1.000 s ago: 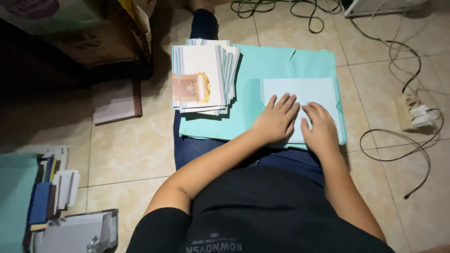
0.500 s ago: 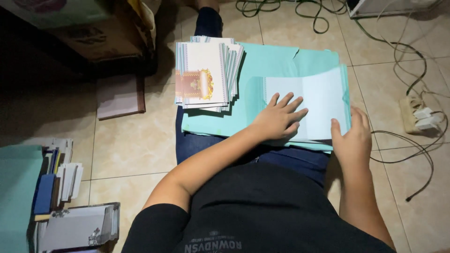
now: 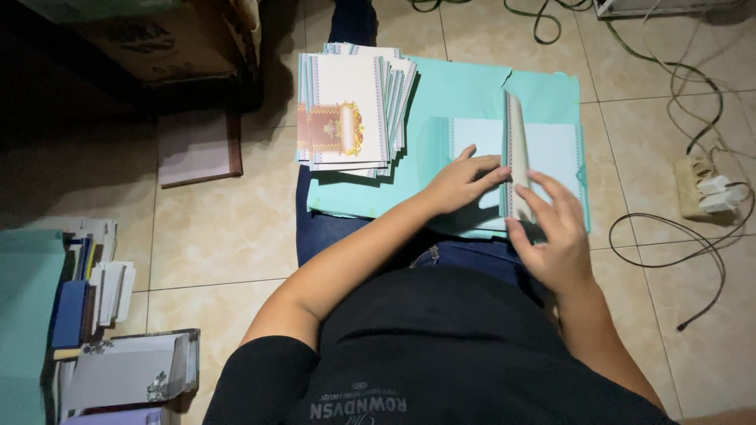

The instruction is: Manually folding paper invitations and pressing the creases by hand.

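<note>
Dim, sharp view; dark left corner.
</note>
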